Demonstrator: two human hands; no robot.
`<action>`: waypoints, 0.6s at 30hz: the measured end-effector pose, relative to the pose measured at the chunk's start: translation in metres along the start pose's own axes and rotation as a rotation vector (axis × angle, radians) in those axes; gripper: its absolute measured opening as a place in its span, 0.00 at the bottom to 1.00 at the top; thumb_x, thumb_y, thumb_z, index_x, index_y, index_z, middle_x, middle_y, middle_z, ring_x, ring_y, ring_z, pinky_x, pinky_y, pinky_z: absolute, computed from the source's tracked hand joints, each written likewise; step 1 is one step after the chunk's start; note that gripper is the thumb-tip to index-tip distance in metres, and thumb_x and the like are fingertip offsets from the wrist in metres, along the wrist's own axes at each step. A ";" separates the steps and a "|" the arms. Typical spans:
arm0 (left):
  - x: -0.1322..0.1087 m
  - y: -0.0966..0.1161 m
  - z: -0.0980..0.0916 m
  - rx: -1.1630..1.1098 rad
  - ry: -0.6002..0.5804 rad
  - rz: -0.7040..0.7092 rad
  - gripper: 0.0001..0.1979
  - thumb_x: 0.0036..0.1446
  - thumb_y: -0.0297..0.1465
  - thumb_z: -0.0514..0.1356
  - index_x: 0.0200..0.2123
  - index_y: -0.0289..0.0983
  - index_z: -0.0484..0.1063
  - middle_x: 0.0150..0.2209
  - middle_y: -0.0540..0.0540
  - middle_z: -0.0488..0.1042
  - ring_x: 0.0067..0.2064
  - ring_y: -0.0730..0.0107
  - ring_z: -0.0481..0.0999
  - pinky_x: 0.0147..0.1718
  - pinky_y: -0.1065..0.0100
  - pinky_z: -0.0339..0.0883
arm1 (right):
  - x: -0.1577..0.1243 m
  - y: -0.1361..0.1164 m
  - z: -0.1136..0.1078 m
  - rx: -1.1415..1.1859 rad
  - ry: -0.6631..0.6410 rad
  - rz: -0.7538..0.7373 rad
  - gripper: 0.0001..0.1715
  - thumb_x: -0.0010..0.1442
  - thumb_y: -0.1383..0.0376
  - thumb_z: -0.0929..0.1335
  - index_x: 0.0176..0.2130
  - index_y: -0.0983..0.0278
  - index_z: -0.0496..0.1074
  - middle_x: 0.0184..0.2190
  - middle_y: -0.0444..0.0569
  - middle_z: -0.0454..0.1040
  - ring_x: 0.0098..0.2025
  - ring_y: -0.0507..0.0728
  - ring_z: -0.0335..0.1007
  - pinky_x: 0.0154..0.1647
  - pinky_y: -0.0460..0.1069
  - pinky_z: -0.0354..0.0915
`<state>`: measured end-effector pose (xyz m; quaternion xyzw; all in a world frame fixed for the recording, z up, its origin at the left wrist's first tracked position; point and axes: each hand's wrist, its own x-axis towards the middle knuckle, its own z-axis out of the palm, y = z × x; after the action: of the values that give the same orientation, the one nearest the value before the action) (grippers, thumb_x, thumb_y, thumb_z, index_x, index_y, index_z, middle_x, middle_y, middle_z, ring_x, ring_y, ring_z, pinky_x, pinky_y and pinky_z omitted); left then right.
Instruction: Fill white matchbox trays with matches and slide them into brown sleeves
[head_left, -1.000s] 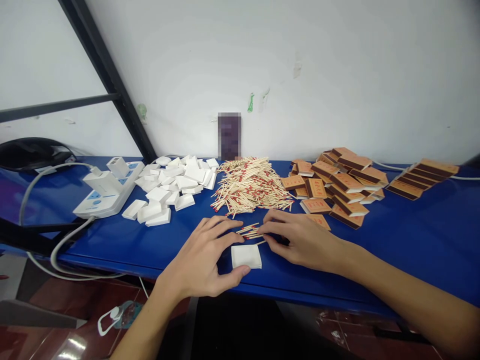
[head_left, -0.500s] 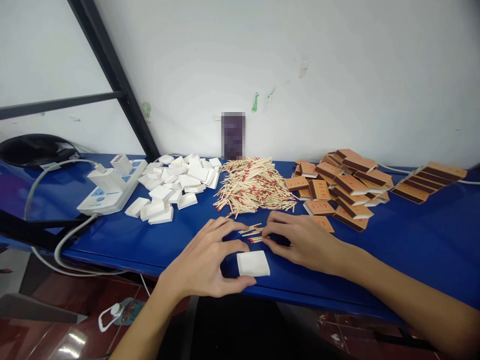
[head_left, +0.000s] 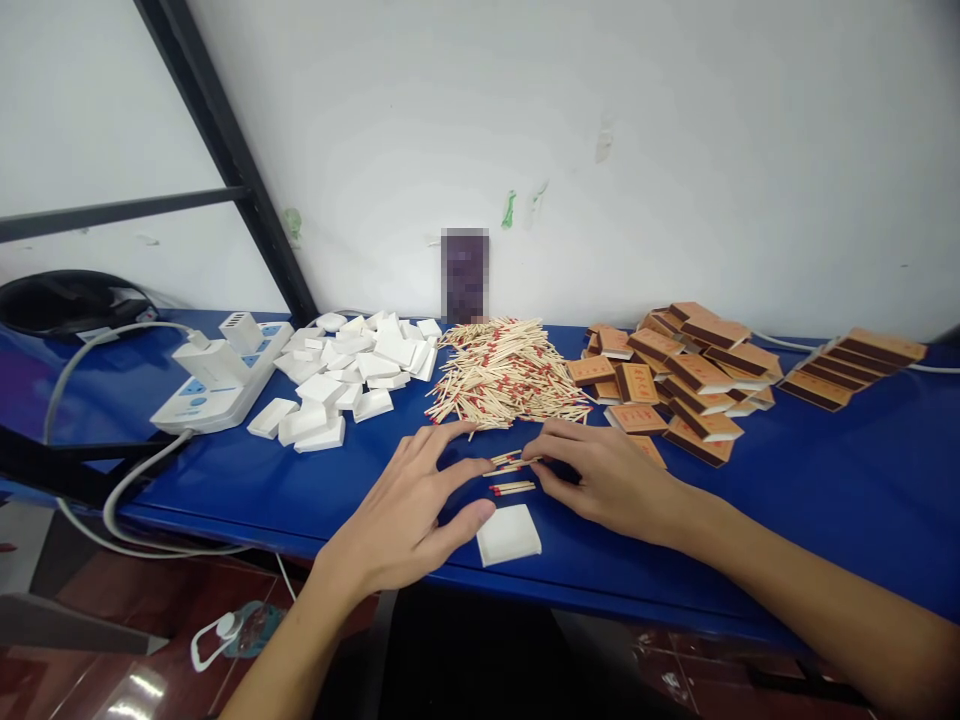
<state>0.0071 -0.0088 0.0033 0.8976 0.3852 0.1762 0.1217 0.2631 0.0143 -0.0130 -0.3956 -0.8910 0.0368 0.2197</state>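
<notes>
My left hand (head_left: 409,510) is open, palm down, with its fingers spread. Its index fingertip touches the left ends of a few loose matchsticks (head_left: 510,463). At their right ends, the thumb and forefinger of my right hand (head_left: 604,475) are pinched together on matchsticks; how many is hidden. A small row of matchsticks (head_left: 513,489) with red heads to the left lies just nearer, by my left thumb. Below that sits a white matchbox tray (head_left: 510,536), untouched, near the table's front edge. Behind both hands rises a big heap of matchsticks (head_left: 510,375).
White matchbox trays (head_left: 375,355) are piled left of the heap. Brown matchbox sleeves (head_left: 697,370) lie piled on the right, with a leaning row of sleeves (head_left: 855,365) beyond. A power strip (head_left: 225,390) with cables stands at the left of the blue table (head_left: 810,500).
The nearer matchsticks have left my right fingers and lie in a row. My right fingers are now at the farther matchsticks, and my left thumb has moved up off the tray's near side.
</notes>
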 end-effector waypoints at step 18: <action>0.005 -0.005 0.010 0.060 0.165 -0.062 0.12 0.67 0.32 0.54 0.37 0.38 0.77 0.54 0.44 0.71 0.56 0.56 0.67 0.53 0.52 0.60 | -0.001 0.000 0.002 -0.043 -0.054 0.032 0.11 0.64 0.68 0.64 0.37 0.62 0.76 0.34 0.47 0.75 0.31 0.53 0.71 0.30 0.47 0.61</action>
<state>0.0107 -0.0030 -0.0063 0.8709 0.4266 0.2341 0.0682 0.2632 0.0137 -0.0151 -0.4133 -0.8907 0.0320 0.1865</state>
